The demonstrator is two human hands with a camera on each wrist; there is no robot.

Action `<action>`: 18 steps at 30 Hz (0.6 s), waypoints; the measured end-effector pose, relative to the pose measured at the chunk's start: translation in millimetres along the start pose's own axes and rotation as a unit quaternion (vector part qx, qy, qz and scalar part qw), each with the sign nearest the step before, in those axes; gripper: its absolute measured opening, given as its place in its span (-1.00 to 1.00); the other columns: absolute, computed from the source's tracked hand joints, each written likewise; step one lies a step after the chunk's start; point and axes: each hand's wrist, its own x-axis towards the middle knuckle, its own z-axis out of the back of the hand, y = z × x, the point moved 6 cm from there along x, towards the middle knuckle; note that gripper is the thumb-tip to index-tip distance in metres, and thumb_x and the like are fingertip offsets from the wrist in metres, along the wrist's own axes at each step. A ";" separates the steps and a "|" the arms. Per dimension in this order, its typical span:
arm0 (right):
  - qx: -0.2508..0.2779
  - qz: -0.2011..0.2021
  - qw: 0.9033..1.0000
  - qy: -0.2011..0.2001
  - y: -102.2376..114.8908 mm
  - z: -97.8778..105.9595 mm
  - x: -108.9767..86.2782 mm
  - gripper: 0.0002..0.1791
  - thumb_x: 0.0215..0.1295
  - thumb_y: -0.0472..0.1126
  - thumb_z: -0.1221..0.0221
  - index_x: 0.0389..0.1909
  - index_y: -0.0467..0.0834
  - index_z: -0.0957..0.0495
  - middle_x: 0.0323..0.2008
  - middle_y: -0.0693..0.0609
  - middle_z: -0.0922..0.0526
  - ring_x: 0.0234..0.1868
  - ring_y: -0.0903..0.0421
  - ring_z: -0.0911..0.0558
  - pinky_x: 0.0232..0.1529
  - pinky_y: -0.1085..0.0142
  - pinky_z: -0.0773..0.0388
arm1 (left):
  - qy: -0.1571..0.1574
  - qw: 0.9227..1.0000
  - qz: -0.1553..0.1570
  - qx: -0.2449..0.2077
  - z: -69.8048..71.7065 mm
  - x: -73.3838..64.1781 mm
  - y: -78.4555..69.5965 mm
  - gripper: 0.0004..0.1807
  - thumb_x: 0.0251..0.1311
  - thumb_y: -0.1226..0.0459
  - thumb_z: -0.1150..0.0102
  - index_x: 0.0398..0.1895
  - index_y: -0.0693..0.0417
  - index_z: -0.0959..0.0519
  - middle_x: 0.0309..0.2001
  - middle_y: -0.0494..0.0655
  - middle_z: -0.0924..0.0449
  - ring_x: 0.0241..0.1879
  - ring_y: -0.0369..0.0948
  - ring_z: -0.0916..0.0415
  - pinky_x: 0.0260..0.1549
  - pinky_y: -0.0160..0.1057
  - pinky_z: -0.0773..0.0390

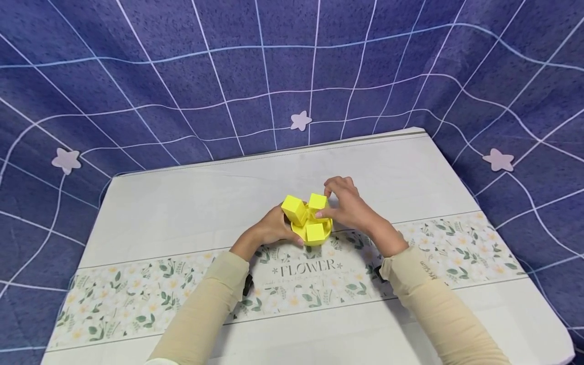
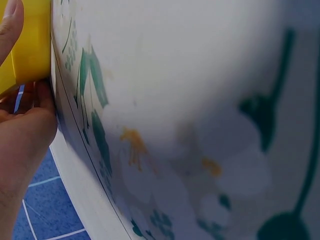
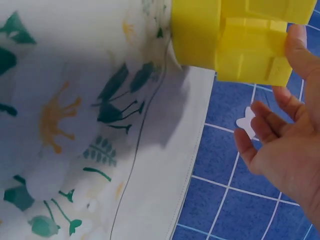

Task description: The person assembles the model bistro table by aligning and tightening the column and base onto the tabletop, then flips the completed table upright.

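A yellow round holder (image 1: 328,229) stands on the table with three yellow rectangular blocks rising from it. One block (image 1: 294,209) at the left leans outward, another (image 1: 315,233) is nearest the person, and a third block (image 1: 318,201) is at the back right. My left hand (image 1: 272,226) grips the holder from the left, its thumb in front and its other fingers partly hidden. With thumb and index finger, my right hand (image 1: 349,207) pinches the back right block near its upper end. In the right wrist view, that block (image 3: 252,52) lies between them, the remaining fingers free.
The table (image 1: 182,203) carries a white cover with a floral band (image 1: 146,294) and the printed word FLOWER. A blue curtain (image 1: 237,76) with white grid lines and pale stars (image 1: 300,121) surrounds its back and sides.
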 end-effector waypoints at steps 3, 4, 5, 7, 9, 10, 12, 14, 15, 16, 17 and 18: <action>0.001 0.018 1.000 0.001 1.0 1.4 0.0 -0.46 -0.15 0.02 -0.33 -0.13 -0.11 -0.41 0.12 0.00 -0.27 0.06 -0.01 -0.15 0.02 0.01 -0.12 | 0.002 1.000 0.000 0.001 0.3 -1.5 -3.1 0.02 -0.64 0.12 -0.55 0.12 -0.18 -0.24 0.00 -0.31 -0.39 0.00 -0.32 -0.33 0.08 -0.22 -0.22; 0.000 0.028 1.000 0.006 1.9 1.6 0.1 -0.44 -0.11 -0.02 -0.32 -0.03 -0.08 -0.41 0.16 0.00 -0.23 0.08 -0.02 -0.14 0.03 0.00 -0.11 | 0.003 1.000 0.001 -0.003 0.7 -2.6 -6.0 0.01 -0.62 0.15 -0.55 0.12 -0.16 -0.25 0.00 -0.29 -0.39 0.00 -0.30 -0.33 0.08 -0.21 -0.22; 0.001 0.037 0.999 0.016 2.9 1.3 0.1 -0.41 -0.07 -0.06 -0.30 0.06 -0.03 -0.39 0.21 0.01 -0.19 0.09 -0.02 -0.13 0.03 0.00 -0.10 | 0.004 1.000 0.002 -0.008 1.2 -4.1 -9.2 0.00 -0.61 0.17 -0.55 0.11 -0.14 -0.25 0.00 -0.26 -0.40 0.00 -0.29 -0.34 0.08 -0.20 -0.23; -0.005 0.056 0.998 0.040 5.2 0.0 0.4 -0.37 0.02 -0.14 -0.24 0.18 0.08 -0.31 0.28 0.03 -0.09 0.11 -0.02 -0.11 0.04 -0.02 -0.06 | 0.009 1.000 0.006 -0.017 2.2 -7.3 -16.6 -0.04 -0.57 0.23 -0.54 0.10 -0.10 -0.26 -0.01 -0.23 -0.40 0.00 -0.27 -0.34 0.07 -0.19 -0.24; -0.012 0.062 0.996 0.060 6.8 -1.7 0.7 -0.40 0.09 -0.19 -0.18 0.19 0.14 -0.29 0.31 0.06 -0.02 0.12 0.00 -0.09 0.04 -0.02 -0.03 | 0.014 1.000 0.010 -0.023 3.2 -10.7 -23.9 -0.06 -0.53 0.27 -0.53 0.11 -0.04 -0.27 0.00 -0.19 -0.40 0.00 -0.25 -0.34 0.06 -0.18 -0.26; -0.013 0.060 0.996 0.066 6.9 -2.4 0.8 -0.43 0.11 -0.20 -0.16 0.18 0.14 -0.31 0.32 0.07 -0.01 0.12 0.00 -0.09 0.04 -0.02 -0.02 | 0.017 1.000 0.014 -0.020 3.4 -11.9 -26.4 -0.07 -0.51 0.28 -0.52 0.12 -0.03 -0.26 0.00 -0.19 -0.40 0.00 -0.26 -0.34 0.06 -0.19 -0.26; -0.024 0.050 0.997 0.062 6.5 -2.4 1.9 -0.50 0.11 -0.17 -0.16 0.12 0.12 -0.36 0.30 0.04 -0.04 0.12 -0.01 -0.09 0.03 -0.02 -0.02 | 0.022 1.000 0.015 -0.016 3.3 -13.3 -29.6 -0.05 -0.48 0.27 -0.51 0.15 0.01 -0.24 0.02 -0.18 -0.39 0.00 -0.27 -0.34 0.06 -0.20 -0.26; -0.028 0.035 0.998 0.041 5.0 -0.8 3.3 -0.58 0.08 -0.14 -0.19 0.01 0.06 -0.41 0.25 0.00 -0.13 0.11 -0.01 -0.11 0.03 -0.01 -0.01 | 0.024 1.000 0.010 -0.016 3.0 -13.2 -30.0 -0.02 -0.48 0.27 -0.51 0.18 0.04 -0.22 0.04 -0.17 -0.38 0.02 -0.26 -0.33 0.07 -0.20 -0.24; -0.031 0.027 0.999 0.030 4.1 -0.1 3.9 -0.62 0.06 -0.12 -0.21 -0.05 0.04 -0.42 0.21 -0.01 -0.18 0.10 -0.01 -0.11 0.03 0.00 -0.02 | 0.022 1.000 0.009 -0.017 2.9 -12.6 -28.9 -0.01 -0.49 0.26 -0.52 0.19 0.05 -0.22 0.06 -0.17 -0.37 0.03 -0.26 -0.33 0.08 -0.20 -0.23; -0.034 0.020 0.999 0.019 3.1 0.6 4.5 -0.64 0.04 -0.10 -0.22 -0.11 0.03 -0.41 0.16 0.00 -0.21 0.09 -0.01 -0.12 0.02 0.02 -0.02 | 0.021 1.000 0.006 -0.021 2.6 -11.4 -27.1 0.01 -0.50 0.26 -0.52 0.20 0.05 -0.21 0.07 -0.17 -0.36 0.04 -0.26 -0.32 0.09 -0.19 -0.22; -0.035 0.015 0.999 0.009 2.4 1.4 5.1 -0.66 0.02 -0.08 -0.24 -0.16 0.00 -0.40 0.12 0.00 -0.25 0.07 0.00 -0.13 0.02 0.03 -0.03 | 0.020 0.999 0.006 -0.024 2.1 -10.1 -24.1 0.03 -0.52 0.25 -0.53 0.20 0.04 -0.21 0.08 -0.18 -0.36 0.05 -0.26 -0.32 0.10 -0.19 -0.22; -0.036 0.009 0.999 -0.002 1.5 2.1 5.6 -0.65 0.01 -0.06 -0.25 -0.21 -0.03 -0.38 0.06 0.01 -0.27 0.03 0.01 -0.15 0.01 0.05 -0.03 | 0.017 1.000 0.006 -0.022 1.6 -8.5 -20.5 0.04 -0.54 0.23 -0.53 0.20 0.03 -0.21 0.08 -0.20 -0.36 0.05 -0.26 -0.31 0.10 -0.19 -0.21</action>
